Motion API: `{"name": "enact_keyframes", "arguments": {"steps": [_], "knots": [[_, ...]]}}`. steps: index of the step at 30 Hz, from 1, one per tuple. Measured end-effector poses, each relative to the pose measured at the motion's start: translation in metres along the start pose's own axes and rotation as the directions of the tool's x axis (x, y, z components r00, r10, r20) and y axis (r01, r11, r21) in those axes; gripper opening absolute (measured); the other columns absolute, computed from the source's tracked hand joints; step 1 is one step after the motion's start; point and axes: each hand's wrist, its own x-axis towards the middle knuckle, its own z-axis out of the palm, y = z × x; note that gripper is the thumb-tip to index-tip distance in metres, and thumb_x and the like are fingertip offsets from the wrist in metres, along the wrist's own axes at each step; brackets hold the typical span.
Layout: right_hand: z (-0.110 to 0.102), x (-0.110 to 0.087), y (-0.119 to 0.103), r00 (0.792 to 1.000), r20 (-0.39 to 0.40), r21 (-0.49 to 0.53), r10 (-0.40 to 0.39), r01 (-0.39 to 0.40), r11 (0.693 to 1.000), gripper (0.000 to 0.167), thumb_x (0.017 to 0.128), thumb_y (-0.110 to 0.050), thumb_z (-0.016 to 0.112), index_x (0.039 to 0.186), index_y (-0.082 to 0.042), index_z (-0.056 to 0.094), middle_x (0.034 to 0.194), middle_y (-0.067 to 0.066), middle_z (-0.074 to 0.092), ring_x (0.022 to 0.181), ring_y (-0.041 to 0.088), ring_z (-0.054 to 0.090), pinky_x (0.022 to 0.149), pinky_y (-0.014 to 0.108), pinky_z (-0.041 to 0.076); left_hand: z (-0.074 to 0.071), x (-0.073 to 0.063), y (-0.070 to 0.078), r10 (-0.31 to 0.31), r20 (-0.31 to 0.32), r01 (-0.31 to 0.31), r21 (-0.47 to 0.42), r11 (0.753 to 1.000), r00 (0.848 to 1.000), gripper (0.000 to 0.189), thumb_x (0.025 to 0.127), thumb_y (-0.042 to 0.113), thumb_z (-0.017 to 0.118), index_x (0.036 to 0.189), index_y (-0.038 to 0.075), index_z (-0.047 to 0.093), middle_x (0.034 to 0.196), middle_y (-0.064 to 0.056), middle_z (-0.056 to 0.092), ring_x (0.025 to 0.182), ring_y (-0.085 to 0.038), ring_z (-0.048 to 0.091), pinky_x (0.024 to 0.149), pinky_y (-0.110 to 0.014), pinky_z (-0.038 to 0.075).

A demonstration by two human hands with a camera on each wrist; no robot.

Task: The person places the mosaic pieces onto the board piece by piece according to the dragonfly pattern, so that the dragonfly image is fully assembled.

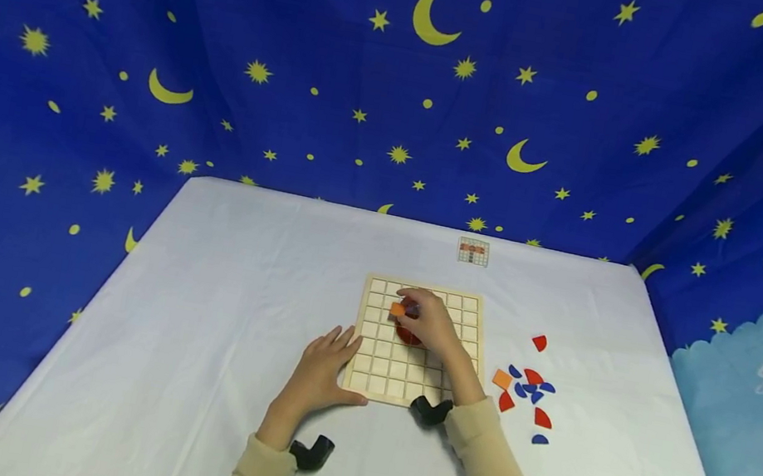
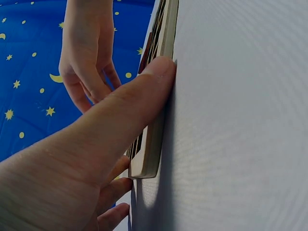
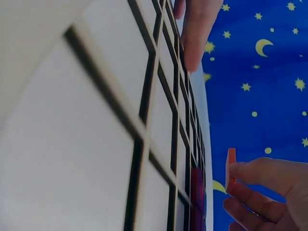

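A wooden grid board [image 1: 378, 366] with square cells lies on the table. My right hand [image 1: 430, 322] pinches an orange square tile [image 1: 397, 309] between thumb and fingers, above the upper middle of the board. The right wrist view shows the tile [image 3: 231, 166] edge-on, raised off the board. Under that hand, red pieces [image 1: 408, 333] sit in the grid, partly hidden by it. My left hand [image 1: 321, 369] rests at the board's lower left corner, fingers spread along the left side. Its thumb [image 2: 159, 70] lies against the near edge.
Right of the board lie loose pieces: an orange square [image 1: 503, 379], several red quarter circles [image 1: 543, 418] and several blue half circles [image 1: 540, 440]. A small pattern card [image 1: 473, 252] lies near the white table's far edge. A blue star-patterned curtain [image 1: 351, 56] stands behind.
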Motion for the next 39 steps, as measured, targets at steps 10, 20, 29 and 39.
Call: {"name": "enact_keyframes", "arguments": {"steps": [10,20,29,39], "knots": [[0.011,0.006,-0.006,0.997,0.057,-0.039,0.042,-0.04,0.998,0.039,0.085,-0.007,0.068,0.123,-0.003,0.061,0.11,0.013,0.067,0.101,0.027,0.065,0.089,0.04,0.054,-0.002,-0.001,0.002,0.011,-0.004,-0.011,0.011,1.0,1.0,0.099,0.065,0.049,0.082,0.144,0.004,0.04,0.153,-0.017,0.034,0.144,-0.037,0.026,0.115,-0.054,0.024],[0.015,0.006,-0.004,0.998,0.06,-0.127,0.034,-0.026,0.992,0.04,0.081,-0.006,0.069,0.121,-0.004,0.063,0.106,0.009,0.068,0.096,0.022,0.064,0.085,0.037,0.054,-0.001,0.0,0.001,0.012,-0.005,-0.012,0.015,1.0,1.0,0.1,0.065,0.049,0.082,0.144,0.004,0.04,0.153,-0.017,0.034,0.144,-0.037,0.026,0.115,-0.054,0.024],[0.017,0.009,-0.003,0.998,0.059,-0.122,0.004,0.003,0.993,0.037,0.083,-0.008,0.069,0.12,-0.003,0.064,0.104,0.009,0.068,0.09,0.02,0.061,0.08,0.035,0.053,0.001,0.001,-0.003,0.008,-0.004,-0.008,0.023,1.0,1.0,0.101,0.065,0.052,0.081,0.145,0.006,0.039,0.154,-0.015,0.033,0.145,-0.036,0.025,0.115,-0.053,0.024],[0.016,0.007,-0.005,0.999,0.049,-0.108,-0.012,0.017,0.994,0.035,0.085,-0.008,0.068,0.119,-0.001,0.064,0.103,0.01,0.068,0.089,0.02,0.062,0.08,0.035,0.054,0.001,0.001,-0.001,0.01,-0.009,-0.01,0.029,1.0,1.0,0.101,0.064,0.051,0.082,0.144,0.005,0.04,0.153,-0.016,0.034,0.144,-0.037,0.026,0.115,-0.053,0.024]]}}
